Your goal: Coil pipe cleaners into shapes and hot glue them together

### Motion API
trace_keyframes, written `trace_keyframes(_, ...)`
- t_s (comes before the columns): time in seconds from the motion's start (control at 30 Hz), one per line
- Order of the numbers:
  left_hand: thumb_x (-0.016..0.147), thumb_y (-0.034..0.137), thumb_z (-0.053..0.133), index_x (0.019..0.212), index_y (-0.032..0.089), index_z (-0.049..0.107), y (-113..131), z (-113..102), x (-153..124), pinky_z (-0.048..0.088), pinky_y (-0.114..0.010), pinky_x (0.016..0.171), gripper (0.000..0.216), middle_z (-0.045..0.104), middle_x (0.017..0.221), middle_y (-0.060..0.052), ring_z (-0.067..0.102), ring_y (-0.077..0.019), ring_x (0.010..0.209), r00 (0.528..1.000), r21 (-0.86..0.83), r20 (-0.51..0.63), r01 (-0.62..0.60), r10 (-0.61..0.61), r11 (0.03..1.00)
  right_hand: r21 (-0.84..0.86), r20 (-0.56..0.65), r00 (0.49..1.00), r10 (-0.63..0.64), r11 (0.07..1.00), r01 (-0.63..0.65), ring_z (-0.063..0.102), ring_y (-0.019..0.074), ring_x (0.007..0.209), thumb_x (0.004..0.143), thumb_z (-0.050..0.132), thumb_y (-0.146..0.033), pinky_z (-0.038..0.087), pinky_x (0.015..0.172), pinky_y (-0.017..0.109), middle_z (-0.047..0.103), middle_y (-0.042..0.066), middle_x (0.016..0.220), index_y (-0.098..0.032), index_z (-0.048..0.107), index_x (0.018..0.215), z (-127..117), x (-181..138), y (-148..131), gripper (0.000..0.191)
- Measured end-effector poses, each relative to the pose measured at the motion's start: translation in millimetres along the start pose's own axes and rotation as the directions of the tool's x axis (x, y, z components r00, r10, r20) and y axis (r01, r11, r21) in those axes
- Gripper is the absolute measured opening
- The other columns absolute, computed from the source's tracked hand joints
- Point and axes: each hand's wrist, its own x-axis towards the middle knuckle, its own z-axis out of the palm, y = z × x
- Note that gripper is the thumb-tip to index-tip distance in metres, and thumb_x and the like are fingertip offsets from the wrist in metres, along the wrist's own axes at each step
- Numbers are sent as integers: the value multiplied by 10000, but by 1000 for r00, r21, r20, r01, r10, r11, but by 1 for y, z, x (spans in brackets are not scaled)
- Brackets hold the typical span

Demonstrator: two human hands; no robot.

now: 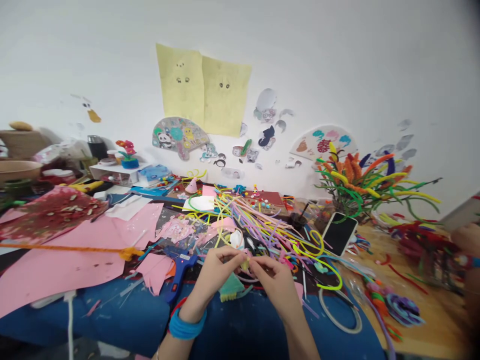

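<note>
My left hand (215, 272) and my right hand (273, 277) meet over the near middle of the table, fingers pinched together on a small pale yellow piece (245, 264). A blue band (186, 327) circles my left wrist. Just below the hands lies a green felt piece with a yellow fringe (230, 287). A blue glue gun (179, 270) rests to the left of my left hand. A heap of coloured pipe cleaners (262, 225) spreads behind the hands.
Pink paper sheets (67, 255) cover the left of the table. A white phone (339, 232) lies right of the heap, beside a pipe-cleaner bouquet (360, 182). A tape ring (339, 312) sits at the near right. Another person's hand (467, 250) shows at the right edge.
</note>
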Motion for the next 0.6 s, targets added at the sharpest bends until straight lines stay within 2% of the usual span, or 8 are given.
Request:
trace_keyframes(0.13, 716, 358, 730, 770, 156, 779, -5, -2, 18, 506, -260, 529, 215, 700, 580, -52, 617, -164, 502, 999, -47, 42, 6, -4, 999, -3, -13, 1000, -28, 1000, 28, 659, 183, 596, 802, 651, -441, 547, 591, 282, 718, 61, 670, -133, 739, 804, -1, 20, 8, 321)
trace_keyframes(0.33, 673, 361, 759, 676, 147, 735, -16, 0, 53, 515, -263, 517, 214, 676, 535, -42, 626, -164, 476, 999, -40, 32, -33, 34, 999, -67, -29, 984, -175, 983, 173, 668, 184, 648, 811, 656, -382, 546, 613, 281, 720, 55, 737, -157, 707, 786, -7, 54, 18, 232)
trace_keyframes(0.5, 739, 374, 705, 673, 137, 686, -25, 2, 60, 495, -234, 527, 247, 654, 583, -28, 608, -140, 505, 996, -34, -17, -90, 89, 995, -190, -37, 928, -371, 914, 357, 645, 198, 743, 850, 622, -294, 517, 699, 304, 695, 57, 779, -199, 687, 746, -4, 63, 28, 155)
trace_keyframes(0.6, 772, 368, 676, 669, 135, 666, -29, -1, 57, 480, -222, 541, 254, 642, 591, -20, 598, -133, 528, 996, -16, -15, -86, 86, 996, -267, -26, 877, -480, 849, 456, 631, 198, 782, 893, 564, -242, 501, 755, 319, 675, 57, 799, -214, 672, 792, -1, 59, 37, 150)
